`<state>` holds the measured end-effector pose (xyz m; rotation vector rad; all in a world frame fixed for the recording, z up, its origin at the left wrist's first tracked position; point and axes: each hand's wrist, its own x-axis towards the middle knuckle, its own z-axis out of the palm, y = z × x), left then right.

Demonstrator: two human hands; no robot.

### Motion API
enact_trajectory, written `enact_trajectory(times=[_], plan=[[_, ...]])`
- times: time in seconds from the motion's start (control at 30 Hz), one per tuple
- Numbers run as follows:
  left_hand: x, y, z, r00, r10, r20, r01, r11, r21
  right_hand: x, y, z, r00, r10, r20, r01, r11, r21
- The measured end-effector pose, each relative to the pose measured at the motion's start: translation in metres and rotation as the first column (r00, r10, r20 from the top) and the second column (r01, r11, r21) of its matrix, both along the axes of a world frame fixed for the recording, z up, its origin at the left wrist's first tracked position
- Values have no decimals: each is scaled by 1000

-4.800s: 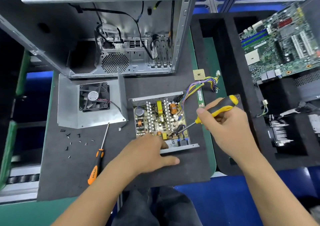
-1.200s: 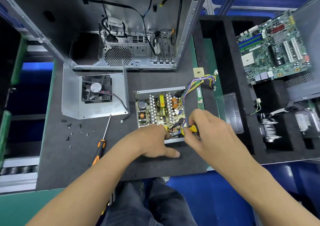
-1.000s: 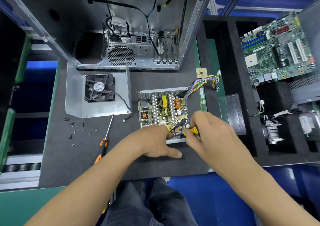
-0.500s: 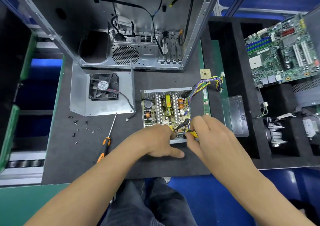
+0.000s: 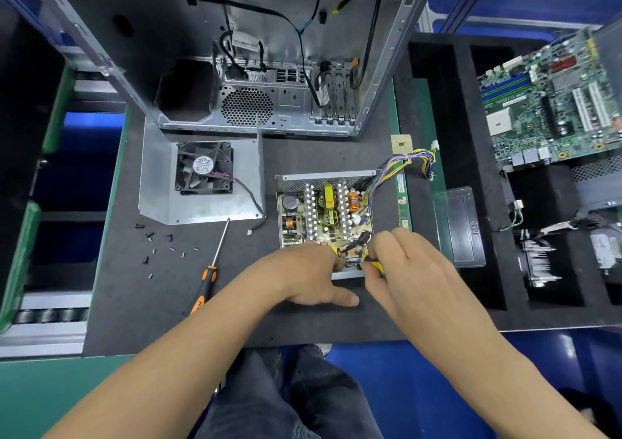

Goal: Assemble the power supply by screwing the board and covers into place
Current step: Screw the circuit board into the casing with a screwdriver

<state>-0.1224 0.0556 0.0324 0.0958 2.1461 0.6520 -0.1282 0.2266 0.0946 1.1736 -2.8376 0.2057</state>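
Your right hand grips the yellow screwdriver at the supply's near edge on the mat; your left hand rests there, thumb flat, fingertips hidden.

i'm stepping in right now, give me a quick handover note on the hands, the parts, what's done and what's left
Left hand: rests on the near edge of the open silver metal power supply case, steadying it.
Right hand: grips the yellow-and-black handled screwdriver, tip at the near right corner of the tan circuit board.
Parts: silver cover plate with the black fan lies left of the case, not fitted. Small black screws lie loose on the grey mat, beside an orange-handled screwdriver.
Done: board seated in case.
Left: finish the board screws (how many are in cannot be seen), then fit and screw the cover.
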Motion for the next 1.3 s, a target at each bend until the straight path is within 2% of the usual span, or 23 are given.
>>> enact_trajectory(times=[0.23,0.4,0.5,0.57,0.67,0.8,1.0,1.2,1.3], plan=[[1,1,1,1000,-17,-19,16,1000,-24,-1,1,3,994,-47,98,52,997,-49],[0,2,1,1000,-17,-22,17,1000,-19,-5,-1,12,992,-49,113,48,999,13],[-1,2,1,1000,-20,-17,20,1000,-15,-6,-5,12,988,-52,143,36,993,109],[-1,1,2,1000,-27,-13,27,999,-21,-9,-5,12,977,-49,208,22,991,131],[-1,2,2,999,-36,0,36,999,-31,-18,-4,11,939,-27,342,8,998,57],[-2,2,2,999,-34,6,35,999,-37,-18,-5,7,987,-18,161,-4,991,137],[-1,2,2,1000,-14,10,14,1000,-24,-21,-10,6,993,38,110,-70,949,308],[0,1,-3,1000,11,24,-10,1000,-26,-19,-4,5,998,9,60,-19,988,154],[-1,-1,-5,999,36,33,-36,999,-7,-17,-3,4,999,7,47,-15,984,177]])
